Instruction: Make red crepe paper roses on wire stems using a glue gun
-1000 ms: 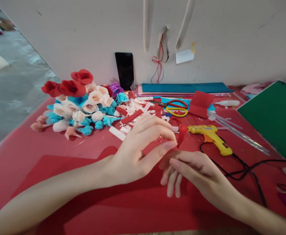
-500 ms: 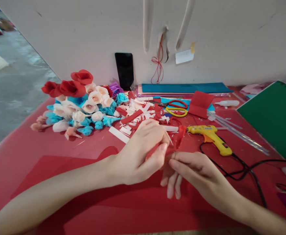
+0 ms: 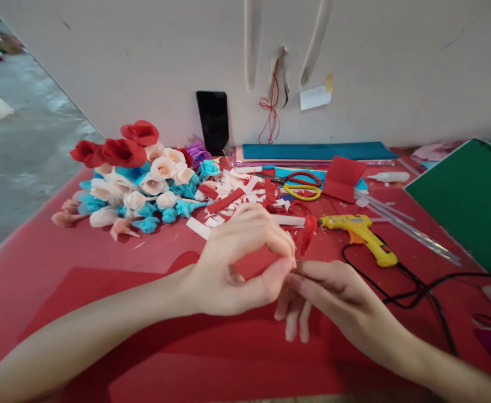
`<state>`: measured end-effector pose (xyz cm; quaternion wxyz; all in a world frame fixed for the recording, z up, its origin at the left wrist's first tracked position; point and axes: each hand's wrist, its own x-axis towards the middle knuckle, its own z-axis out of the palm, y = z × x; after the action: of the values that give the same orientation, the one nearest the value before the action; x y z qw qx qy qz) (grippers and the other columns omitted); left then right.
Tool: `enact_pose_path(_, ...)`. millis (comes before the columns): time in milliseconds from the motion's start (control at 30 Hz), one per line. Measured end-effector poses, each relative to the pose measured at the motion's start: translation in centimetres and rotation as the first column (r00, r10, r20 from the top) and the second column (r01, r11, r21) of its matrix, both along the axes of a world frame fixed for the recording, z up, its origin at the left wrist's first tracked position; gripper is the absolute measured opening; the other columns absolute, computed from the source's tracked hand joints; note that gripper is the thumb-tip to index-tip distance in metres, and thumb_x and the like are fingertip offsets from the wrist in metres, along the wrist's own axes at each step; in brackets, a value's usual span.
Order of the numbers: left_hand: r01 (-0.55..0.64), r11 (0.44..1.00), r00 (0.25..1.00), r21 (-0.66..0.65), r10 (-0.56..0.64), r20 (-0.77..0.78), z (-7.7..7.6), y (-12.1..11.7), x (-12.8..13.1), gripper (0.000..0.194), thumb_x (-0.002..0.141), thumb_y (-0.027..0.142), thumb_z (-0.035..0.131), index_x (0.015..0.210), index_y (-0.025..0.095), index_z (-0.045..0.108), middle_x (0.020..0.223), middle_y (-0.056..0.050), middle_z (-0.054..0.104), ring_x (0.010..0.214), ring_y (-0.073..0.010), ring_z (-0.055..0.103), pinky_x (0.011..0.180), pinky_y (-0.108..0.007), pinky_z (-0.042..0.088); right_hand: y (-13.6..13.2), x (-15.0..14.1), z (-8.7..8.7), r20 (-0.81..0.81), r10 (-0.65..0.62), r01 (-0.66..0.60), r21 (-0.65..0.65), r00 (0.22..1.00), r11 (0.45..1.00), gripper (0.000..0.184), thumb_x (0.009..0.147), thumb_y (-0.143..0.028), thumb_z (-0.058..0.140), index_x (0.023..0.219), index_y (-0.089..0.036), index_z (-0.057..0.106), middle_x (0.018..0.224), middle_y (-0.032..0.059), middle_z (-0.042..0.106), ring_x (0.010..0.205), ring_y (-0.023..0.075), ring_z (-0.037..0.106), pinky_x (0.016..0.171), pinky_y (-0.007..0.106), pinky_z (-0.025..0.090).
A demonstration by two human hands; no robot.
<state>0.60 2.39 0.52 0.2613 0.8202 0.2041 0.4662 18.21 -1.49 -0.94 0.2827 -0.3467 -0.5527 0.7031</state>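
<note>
"In the head view, what's the left hand (image 3: 237, 268) doing?"

"Pinching shut, against the right hand's (image 3: 346, 291) pinched fingers. I can't tell what they hold."

"The red paper roll (image 3: 308, 232)?"

"Mid-tabletop (image 3: 157, 252), by the glue gun (image 3: 360, 228). Looks light and squashy; grab its narrow end softly."

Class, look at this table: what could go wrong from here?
The glue gun has its nozzle beside the red roll; if hot, it might burn the nearby right hand. Its black cable loops near the right arm and could snag, dragging the gun. The scissors lie among paper scraps, so a careless reach might meet the blades.
</note>
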Motion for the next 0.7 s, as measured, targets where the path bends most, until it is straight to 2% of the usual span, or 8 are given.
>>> enact_pose_path(100, -0.12, 0.992, 0.992, 0.036, 0.121, -0.028, -0.1, 0.2, 0.2, 0.009, 0.076, 0.009, 0.056, 0.071, 0.016, 0.057, 0.069, -0.002, 0.064, 0.066, -0.0133, 0.055, 0.068, -0.033, 0.044, 0.0, 0.0, 0.0, 0.019, -0.003, 0.003, -0.007, 1.0, 1.0, 0.028, 0.091, -0.032, 0.042, 0.08, -0.01, 0.057, 0.071, 0.0059, 0.062, 0.055, 0.0098, 0.061, 0.047, 0.017, 0.049)
enact_pose_path(233, -0.191, 0.978, 0.98, 0.089, 0.194, -0.035, -0.1, 0.4, 0.3, 0.005, 0.074, 0.013, 0.063, 0.072, 0.016, 0.061, 0.072, -0.003, 0.066, 0.068, -0.0133, 0.055, 0.07, -0.033, 0.043, 0.0, 0.0, 0.0, 0.024, -0.025, 0.026, -0.02, 0.999, 0.999, 0.027, 0.09, -0.033, 0.044, 0.086, -0.01, 0.057, 0.071, 0.0059, 0.063, 0.053, 0.0097, 0.061, 0.046, 0.016, 0.048)
enact_pose_path(367, -0.235, 0.972, 0.966, 0.019, 0.235, -0.111, 0.0, 0.4, 0.4, 0.013, 0.081, 0.012, 0.051, 0.068, 0.014, 0.053, 0.066, 0.0, 0.058, 0.065, -0.0106, 0.05, 0.067, -0.028, 0.041, 0.1, -0.1, 0.1, 0.033, -0.057, 0.057, 0.003, 0.998, 0.998, 0.028, 0.09, -0.034, 0.044, 0.081, -0.01, 0.057, 0.069, 0.0061, 0.063, 0.052, 0.01, 0.061, 0.045, 0.017, 0.048)
enact_pose_path(467, -0.249, 0.967, 0.922, -0.049, 0.221, -0.319, -0.7, 1.1, 0.4, 0.027, 0.085, 0.014, 0.04, 0.059, 0.015, 0.044, 0.057, 0.003, 0.046, 0.058, -0.0092, 0.041, 0.061, -0.025, 0.036, 0.2, -0.2, 0.3, 0.064, -0.105, 0.104, 0.017, 0.992, 0.994, 0.028, 0.089, -0.034, 0.045, 0.082, -0.011, 0.058, 0.068, 0.0057, 0.062, 0.05, 0.0102, 0.06, 0.044, 0.017, 0.047)
enact_pose_path(567, -0.199, 0.977, 0.881, -0.08, 0.143, -0.451, -2.2, 2.2, 0.4, 0.039, 0.086, 0.023, 0.045, 0.048, 0.015, 0.042, 0.047, 0.005, 0.038, 0.05, -0.0087, 0.036, 0.06, -0.025, 0.034, 0.2, -0.2, 0.4, 0.095, -0.148, 0.147, 0.019, 0.984, 0.989, 0.027, 0.088, -0.034, 0.046, 0.083, -0.011, 0.059, 0.066, 0.0048, 0.062, 0.048, 0.0108, 0.06, 0.042, 0.017, 0.047)
enact_pose_path(600, -0.195, 0.977, 0.873, -0.092, 0.13, -0.47, -2.7, 2.6, 0.3, 0.039, 0.085, 0.025, 0.047, 0.048, 0.015, 0.044, 0.047, 0.004, 0.041, 0.051, -0.0093, 0.039, 0.06, -0.025, 0.034, 0.2, -0.2, 0.4, 0.104, -0.155, 0.153, 0.023, 0.982, 0.988, 0.026, 0.088, -0.034, 0.046, 0.083, -0.012, 0.059, 0.066, 0.0047, 0.062, 0.048, 0.0111, 0.06, 0.042, 0.018, 0.047)
enact_pose_path(700, -0.201, 0.971, 0.871, -0.126, 0.118, -0.477, -3.6, 3.5, 0.1, 0.008, 0.076, 0.026, 0.059, 0.074, 0.018, 0.061, 0.078, -0.001, 0.06, 0.074, -0.015, 0.053, 0.07, -0.028, 0.04, 0.3, -0.3, 0.2, 0.125, -0.174, 0.17, 0.04, 0.977, 0.985, 0.026, 0.087, -0.034, 0.046, 0.084, -0.012, 0.059, 0.066, 0.0048, 0.062, 0.047, 0.0116, 0.06, 0.041, 0.018, 0.047)
